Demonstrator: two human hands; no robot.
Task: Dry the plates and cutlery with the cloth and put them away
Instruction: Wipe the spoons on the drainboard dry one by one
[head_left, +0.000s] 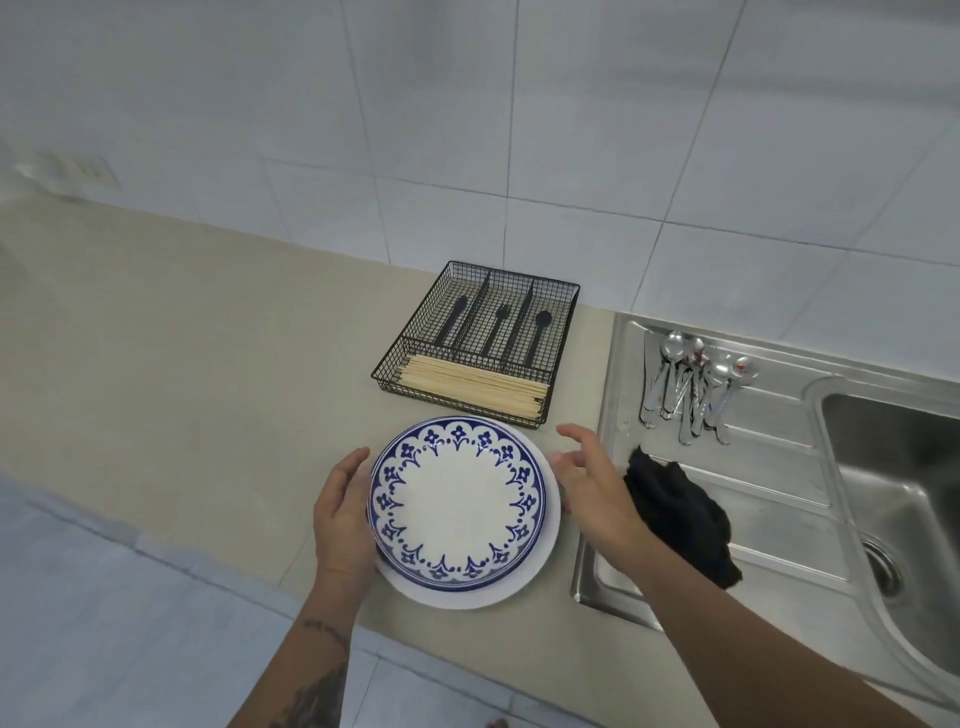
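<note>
We see two bare forearms and hands, with no sleeves, gloves, rings or watch in view. Our left hand (343, 512) leads back to a forearm marked with dark tattoos: a thin band near the wrist and a larger, darker design lower down. Our right hand (592, 480) and its forearm show no markings.

The white plate (545, 561) is mostly hidden under the patterned plate (460, 501). The sink basin (904, 499) is cut off by the right edge. Whether the left hand's fingers (353, 467) grip the plates cannot be told.
</note>
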